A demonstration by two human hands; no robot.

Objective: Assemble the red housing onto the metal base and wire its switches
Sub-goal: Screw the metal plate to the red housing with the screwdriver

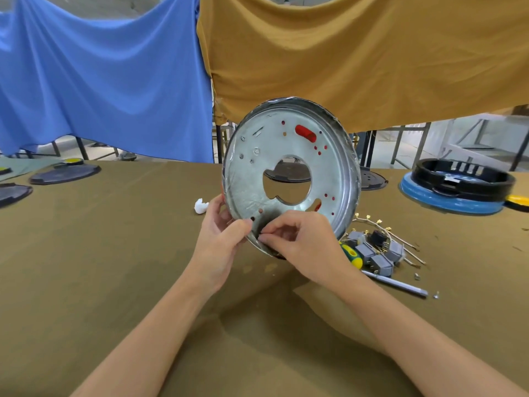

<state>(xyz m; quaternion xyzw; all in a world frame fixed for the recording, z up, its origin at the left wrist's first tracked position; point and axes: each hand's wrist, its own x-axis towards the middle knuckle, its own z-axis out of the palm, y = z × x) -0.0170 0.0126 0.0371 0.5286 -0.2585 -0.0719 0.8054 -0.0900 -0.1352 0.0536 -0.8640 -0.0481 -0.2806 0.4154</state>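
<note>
Left hand (pixel 219 239) gripping lower rim of metal base (pixel 289 173), holding it upright above table (pixel 114 253). Right hand (pixel 300 242) pinching at same rim. Red housing (pixel 305 132) showing through base holes, apparently mated. Switches (pixel 375 256) lying beside, unwired; wiring remaining.

Metal base (pixel 289 173) is held on edge above the brown-clothed table (pixel 114 253), red showing through its slots. Lower rim is gripped by left hand (pixel 220 242); right hand (pixel 300 247) pinches beside it. Grey switches (pixel 378 253) and screwdriver (pixel 353 255) are seen at right.
</note>
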